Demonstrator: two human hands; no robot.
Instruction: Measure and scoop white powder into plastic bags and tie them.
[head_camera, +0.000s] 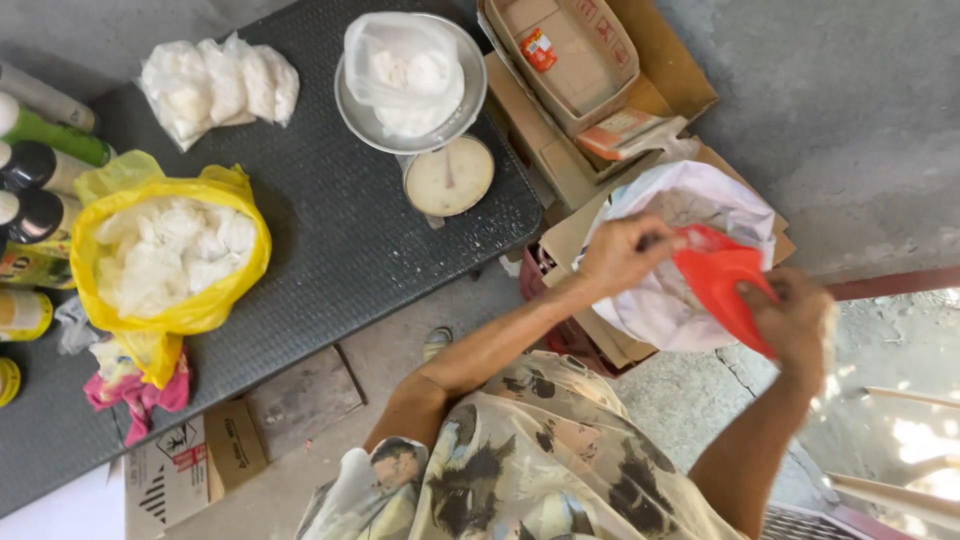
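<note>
Pinching the thin, limp red plastic bag (722, 285) at its mouth, left hand (620, 255) and right hand (795, 320) hold its slippery edges over the white sack (690, 200).

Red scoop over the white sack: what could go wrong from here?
1. Both hands, left and right, hold the red scoop at the mouth of the white sack; tipped, it might spill powder onto the floor.
2. The sack leans among cardboard boxes and could slump.
3. The bag on the scale pan sits near the table edge; a knock might topple it.
</note>
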